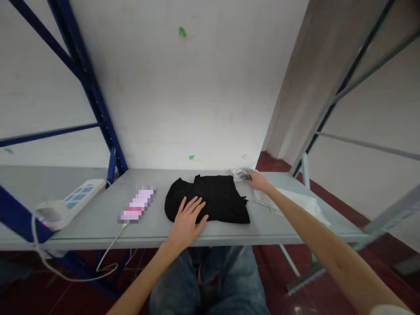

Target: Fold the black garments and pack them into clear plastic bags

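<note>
A black cloth item point(218, 197) lies flat on the grey shelf, with a few short strands at its right edge. Across its lower left part rests my left hand point(188, 221), palm down, fingers spread. My right hand point(258, 180) reaches past the cloth's upper right corner to a small clear packet point(241, 174) near the back edge. Its fingertips are at the packet's right end, pressed together on it. White, partly see-through plastic bags point(303, 201) lie under and beside my right forearm.
On the left are a pixelated phone point(138, 204) with a white cable and a white power strip point(77, 201). Blue posts point(95, 100) rise at the left, grey ones at the right. A pale wall point(197, 96) stands behind the shelf point(147, 234).
</note>
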Demonstrator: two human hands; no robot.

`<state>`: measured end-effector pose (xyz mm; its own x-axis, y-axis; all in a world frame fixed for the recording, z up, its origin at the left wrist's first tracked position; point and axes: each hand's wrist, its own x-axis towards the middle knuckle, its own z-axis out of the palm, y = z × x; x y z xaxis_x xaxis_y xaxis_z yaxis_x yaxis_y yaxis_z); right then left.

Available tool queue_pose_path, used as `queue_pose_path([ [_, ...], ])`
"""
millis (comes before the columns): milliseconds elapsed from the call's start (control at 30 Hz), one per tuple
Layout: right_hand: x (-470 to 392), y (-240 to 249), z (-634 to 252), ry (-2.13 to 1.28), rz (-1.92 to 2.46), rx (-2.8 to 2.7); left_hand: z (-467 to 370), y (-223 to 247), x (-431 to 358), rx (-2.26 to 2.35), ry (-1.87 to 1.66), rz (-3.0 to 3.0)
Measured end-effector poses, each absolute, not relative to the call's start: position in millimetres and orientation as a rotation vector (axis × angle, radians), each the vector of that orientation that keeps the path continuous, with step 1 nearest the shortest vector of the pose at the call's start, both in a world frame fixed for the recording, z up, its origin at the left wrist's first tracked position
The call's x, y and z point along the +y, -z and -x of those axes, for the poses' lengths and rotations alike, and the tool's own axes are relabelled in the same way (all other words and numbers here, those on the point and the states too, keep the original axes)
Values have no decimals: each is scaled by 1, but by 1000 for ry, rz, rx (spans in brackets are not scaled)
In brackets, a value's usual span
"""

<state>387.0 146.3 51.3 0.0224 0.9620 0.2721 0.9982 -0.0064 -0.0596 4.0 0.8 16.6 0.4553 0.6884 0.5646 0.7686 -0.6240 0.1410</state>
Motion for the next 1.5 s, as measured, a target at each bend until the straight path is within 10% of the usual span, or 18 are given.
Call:
queue_pose_path([
  [667,147,-64,-324,304,1828,-2123,-17,-52,207,-1759,723,2611],
  [1333,118,-71,-340,-86,1470,-2093,18,-74,186,-1598,1819,3027],
  [1500,77,-67,-343,-189,1368,-2362,36,-87,133,-1200,1036,3233],
])
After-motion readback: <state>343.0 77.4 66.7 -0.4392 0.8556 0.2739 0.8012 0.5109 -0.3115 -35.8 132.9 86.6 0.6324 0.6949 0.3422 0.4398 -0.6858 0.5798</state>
